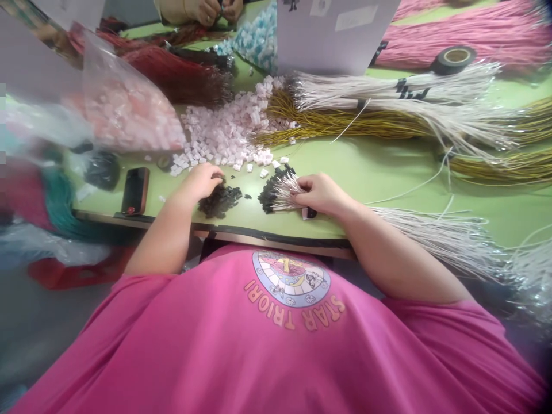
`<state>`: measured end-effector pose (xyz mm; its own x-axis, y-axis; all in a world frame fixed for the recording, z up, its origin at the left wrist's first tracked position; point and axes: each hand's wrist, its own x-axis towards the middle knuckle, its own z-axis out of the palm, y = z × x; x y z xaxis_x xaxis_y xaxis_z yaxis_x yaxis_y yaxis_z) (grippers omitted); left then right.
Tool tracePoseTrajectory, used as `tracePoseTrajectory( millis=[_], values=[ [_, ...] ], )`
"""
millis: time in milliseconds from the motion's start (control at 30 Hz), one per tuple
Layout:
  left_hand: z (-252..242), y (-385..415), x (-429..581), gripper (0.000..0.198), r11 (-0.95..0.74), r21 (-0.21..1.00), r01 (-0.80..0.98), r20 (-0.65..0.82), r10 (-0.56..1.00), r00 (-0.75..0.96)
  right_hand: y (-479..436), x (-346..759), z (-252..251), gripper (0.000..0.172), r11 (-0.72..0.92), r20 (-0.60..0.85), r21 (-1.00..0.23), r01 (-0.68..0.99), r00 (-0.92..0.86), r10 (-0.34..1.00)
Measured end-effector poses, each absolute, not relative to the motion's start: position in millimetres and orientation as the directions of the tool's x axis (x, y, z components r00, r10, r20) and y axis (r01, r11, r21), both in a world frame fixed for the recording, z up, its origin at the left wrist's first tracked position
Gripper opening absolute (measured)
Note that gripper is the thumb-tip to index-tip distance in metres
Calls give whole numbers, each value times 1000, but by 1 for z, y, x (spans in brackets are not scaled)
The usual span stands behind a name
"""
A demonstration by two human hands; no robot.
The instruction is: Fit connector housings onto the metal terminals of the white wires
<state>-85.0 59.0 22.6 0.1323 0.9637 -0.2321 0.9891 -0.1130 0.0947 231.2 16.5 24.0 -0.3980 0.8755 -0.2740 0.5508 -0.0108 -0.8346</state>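
My right hand is closed around a bundle of white wires. Black connector ends fan out from this bundle to the left, lying at the table's near side. Beside a loose pile of small black pieces is my left hand, its fingers bent and slightly apart over the pile's upper edge. I make out nothing between those fingers. The wire ends under my right palm are hidden, and a small black and white item shows just below that hand.
White connector housings are heaped behind my hands. A bag of pinkish pieces and a phone lie left. White wires, yellow wires and a black tape roll lie right. Another person's hands work across the table.
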Motion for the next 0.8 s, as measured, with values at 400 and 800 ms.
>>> tracePoseTrajectory(
  millis=[400, 800],
  values=[
    [36, 33, -39, 21, -76, 555, 828, -106, 981, 162, 16, 231, 25, 4, -188, -402, -867, 461, -425, 811],
    [4, -1, 39, 12, -82, 859, 506, -72, 958, 278, 15, 232, 32, 6, -200, -399, -879, 434, -438, 805]
  ],
)
